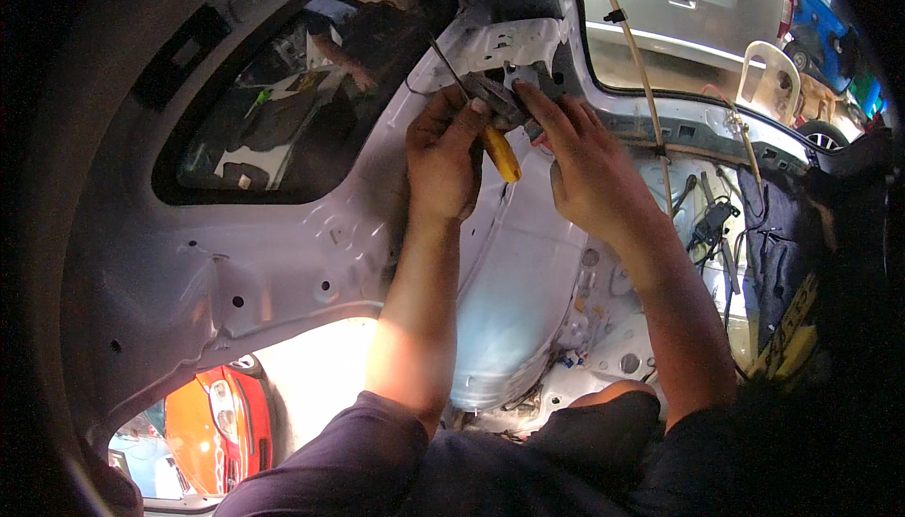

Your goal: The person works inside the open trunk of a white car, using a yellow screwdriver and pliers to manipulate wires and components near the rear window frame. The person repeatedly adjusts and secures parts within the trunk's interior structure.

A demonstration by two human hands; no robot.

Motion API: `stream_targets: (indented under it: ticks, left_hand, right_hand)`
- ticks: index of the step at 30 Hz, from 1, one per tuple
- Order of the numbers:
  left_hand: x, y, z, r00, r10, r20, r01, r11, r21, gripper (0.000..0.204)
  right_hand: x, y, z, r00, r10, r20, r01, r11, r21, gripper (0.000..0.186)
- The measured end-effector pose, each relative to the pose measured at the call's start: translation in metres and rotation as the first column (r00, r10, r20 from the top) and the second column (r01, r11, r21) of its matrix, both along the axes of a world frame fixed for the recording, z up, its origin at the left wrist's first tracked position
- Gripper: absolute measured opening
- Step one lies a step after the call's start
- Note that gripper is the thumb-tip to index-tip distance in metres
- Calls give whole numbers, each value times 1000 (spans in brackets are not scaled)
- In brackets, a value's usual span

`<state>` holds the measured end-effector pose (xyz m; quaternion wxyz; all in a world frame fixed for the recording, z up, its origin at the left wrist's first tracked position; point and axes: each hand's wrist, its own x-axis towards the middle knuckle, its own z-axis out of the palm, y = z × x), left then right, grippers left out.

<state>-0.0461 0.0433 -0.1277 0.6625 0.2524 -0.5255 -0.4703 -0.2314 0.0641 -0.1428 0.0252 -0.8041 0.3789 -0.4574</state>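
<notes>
Inside a stripped car body, both my hands are raised at the pillar beside the side window. My left hand (443,164) is closed on a screwdriver (500,155). Its yellow handle points down to the right, and its thin shaft slants up to the left. Between my hands, a grey metal part (501,93) sits against the pillar (504,41); its exact kind is hard to make out. My right hand (592,166) reaches over from the right, fingers stretched out, with the index fingertip at that part. The palm side of this hand is hidden.
The dark side window (292,107) is to the left, above bare panel metal with holes. A thin rod (646,74) crosses the rear opening at right. Loose black wiring (714,223) hangs below it. Outside are a silver vehicle (688,22), a white chair (770,79) and a red car (212,427).
</notes>
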Motion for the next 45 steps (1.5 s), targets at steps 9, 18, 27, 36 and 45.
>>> stream_targets:
  ticks: [9,18,27,36,45]
  left_hand:
    - [-5,-3,2,990,-12,-137,22,997,75,24]
    - [-11,-4,14,998,67,-15,-66,995,74,20]
    - [-11,-6,4,980,-72,-184,89,992,89,17]
    - [-14,-11,-3,987,-14,161,8,999,36,9]
    - [-11,-13,-1,989,85,117,-90,996,31,9]
  right_hand:
    - [15,-11,-11,935,155,320,-219,960,176,70]
    - [23,-12,-7,956,17,293,-116,939,324,68]
    - [-11,0,-8,961,163,225,-252,849,464,82]
    - [-17,32,-45,121,34,992,-978,172,114,85]
    - [-1,55,-25,576,23,817,-719,489,494,57]
